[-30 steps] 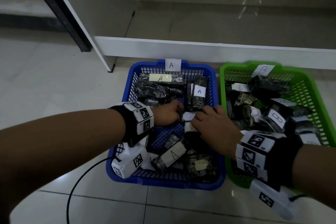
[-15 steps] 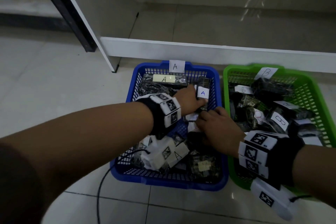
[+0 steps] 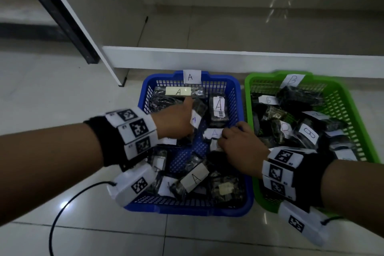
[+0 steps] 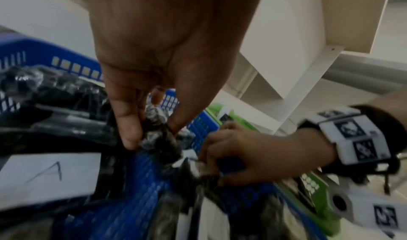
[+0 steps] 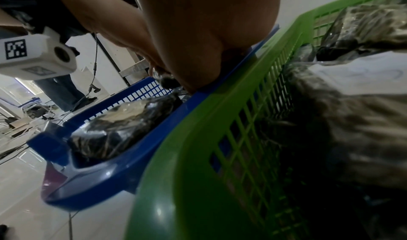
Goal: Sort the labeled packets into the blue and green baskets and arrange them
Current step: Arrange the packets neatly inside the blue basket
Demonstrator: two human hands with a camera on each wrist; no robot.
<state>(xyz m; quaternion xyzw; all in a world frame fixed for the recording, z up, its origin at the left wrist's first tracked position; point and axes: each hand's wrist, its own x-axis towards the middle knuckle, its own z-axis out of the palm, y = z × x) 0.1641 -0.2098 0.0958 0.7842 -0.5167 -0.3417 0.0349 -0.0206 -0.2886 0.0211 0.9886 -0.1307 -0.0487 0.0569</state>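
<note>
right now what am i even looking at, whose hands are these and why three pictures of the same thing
No machine here: a person sorts packets with bare hands, wearing cameras. One picture is from the head, looking down; the other two are from the wrists, looking along the fingers. On the floor stand a blue basket tagged A and a green basket tagged B, both holding dark labelled packets. The left hand pinches a crinkly A packet inside the blue one. The right hand grips another packet beside it.
</note>
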